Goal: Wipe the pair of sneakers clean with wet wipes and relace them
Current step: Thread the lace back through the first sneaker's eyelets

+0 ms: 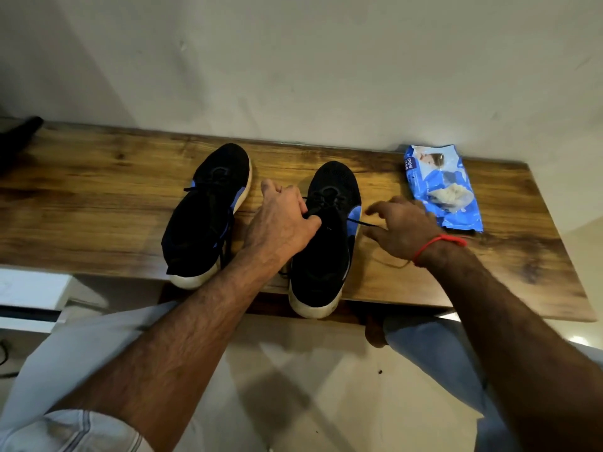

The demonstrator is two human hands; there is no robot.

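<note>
Two black sneakers with blue accents and white soles stand side by side on a wooden shelf (98, 197), toes toward the wall. The left sneaker (208, 213) is untouched. My left hand (284, 220) sits over the laces of the right sneaker (326, 243) and pinches a black lace there. My right hand (401, 228) hovers just right of that shoe, fingers spread, with a black lace end (363, 224) running to its fingertips; whether it holds the lace is unclear. A blue wet-wipes pack (440, 187) lies at the right, opened, a white wipe showing.
The shelf backs onto a pale wall. A dark object (19, 135) lies at its far left end. Both sneaker heels hang slightly over the shelf's front edge. My knees and a pale floor are below.
</note>
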